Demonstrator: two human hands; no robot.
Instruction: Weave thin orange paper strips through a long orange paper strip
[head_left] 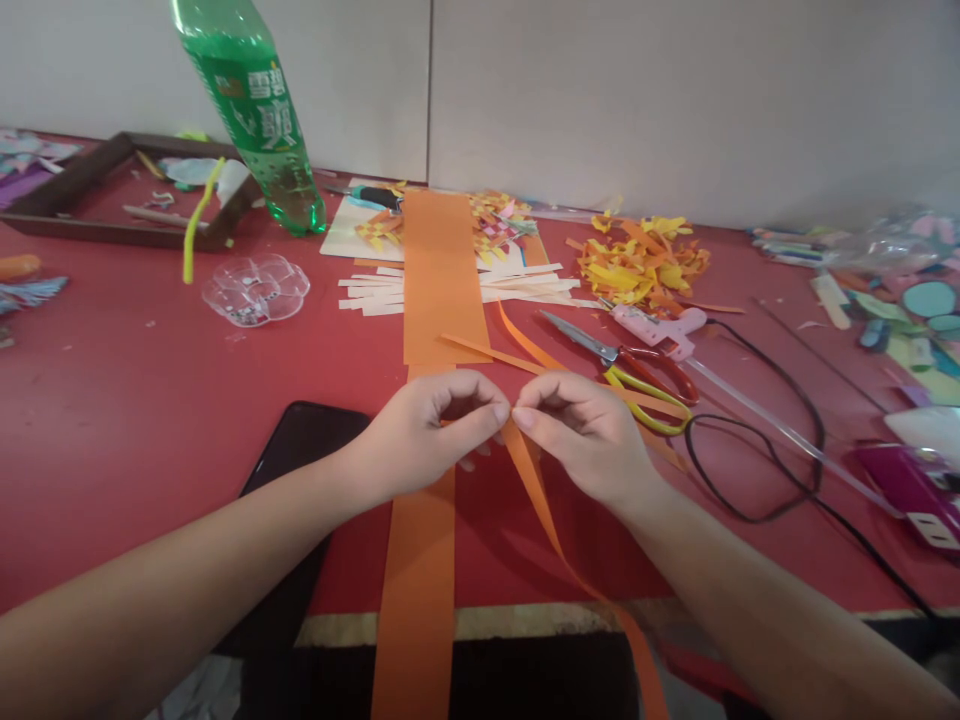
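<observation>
Both hands meet above the table near its front edge, fingertips touching. My left hand (442, 425) pinches the end of a narrow orange paper strip (536, 490). My right hand (581, 430) pinches the same end from the other side. From the fingers the strip hangs down past the table edge, curving to the right. Behind and below the left hand lies a wide orange paper band (442, 280), with another length (416, 590) running over the edge. More thin orange strips (517, 355) lie just beyond the fingers.
Scissors (607, 350) and a pink glue gun (664, 330) with a black cord lie right of the hands. A phone (300, 450) rests under the left forearm. Further back are a green bottle (262, 120), a clear plastic dish (255, 290), white strips (375, 290) and folded paper pieces (645, 265).
</observation>
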